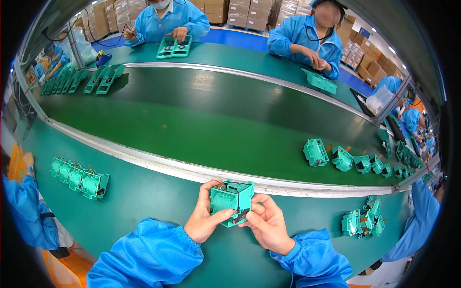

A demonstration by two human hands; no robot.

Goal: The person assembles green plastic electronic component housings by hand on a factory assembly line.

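A boxy green plastic housing (224,200) is held in front of me at the near edge of the belt's metal rail. My left hand (206,218) is closed around its left side, the thumb pressed on the near face. At its lower right corner my right hand (269,223) pinches with thumb and forefinger, beside a black strip (241,215) on the housing. What lies under my fingertips is hidden. A row of similar green housings (79,178) rests on the table to my left. On the right, a small cluster of green housings (365,218) stands with orange tabs showing.
Beyond the metal rail (158,163) runs a green conveyor belt (192,120). Several green housings (315,152) line its right side, and flat green shells (110,79) its far left. Across it, two people in blue handle green parts (174,47). Blue sleeves (415,218) flank me.
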